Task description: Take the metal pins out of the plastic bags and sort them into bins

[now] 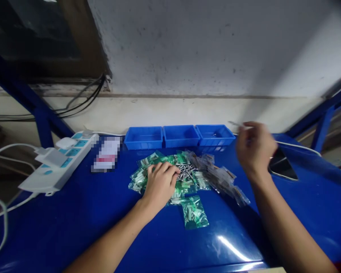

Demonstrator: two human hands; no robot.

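My left hand lies on a pile of small green-tinted plastic bags, its fingers apart and slightly bent. Its fingertips are beside loose thin metal pins heaped in the middle. My right hand is raised at the right, smeared by motion and closed on a thin metal pin that sticks out to the left. A single green bag with pale pieces inside lies in front of the pile. Clear bags with brownish pieces lie at the pile's right side.
Three blue bins stand in a row against the wall: left, middle, right with a small piece inside. A white power strip with chargers and a blurred-out card are left. A phone lies right on the blue table.
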